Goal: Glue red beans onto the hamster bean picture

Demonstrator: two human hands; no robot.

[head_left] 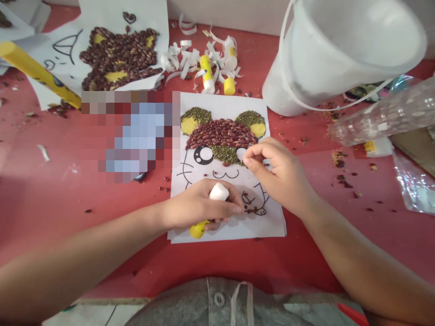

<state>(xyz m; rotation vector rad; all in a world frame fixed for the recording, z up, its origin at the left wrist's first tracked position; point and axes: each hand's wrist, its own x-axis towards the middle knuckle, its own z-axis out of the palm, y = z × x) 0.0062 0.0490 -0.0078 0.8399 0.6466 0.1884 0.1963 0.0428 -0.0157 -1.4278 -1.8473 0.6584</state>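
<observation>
A paper sheet (183, 213) with a printed cartoon hamster lies in front of me. Dark red beans (224, 132) cover the top of its head, and green mung beans (224, 154) fill the ears and the patch between the eyes. Yellow grains (189, 125) line the inner ears. My left hand (204, 203) is closed around a glue stick (219, 192), its white end up and yellow part below, over the hamster's body. Thumb and fingertips pinched, my right hand (277, 170) is at the hamster's right-side eye by the green beans; anything between the fingertips is too small to name.
Left stand a phone-like blurred object (139, 140), a finished-looking bean picture (118, 59) and a tall yellow tube (41, 74). Behind are paper strips (185, 56) and a yellow glue stick (206, 72). A white bucket (288, 77) and clear plastic bottle (380, 113) occupy the right.
</observation>
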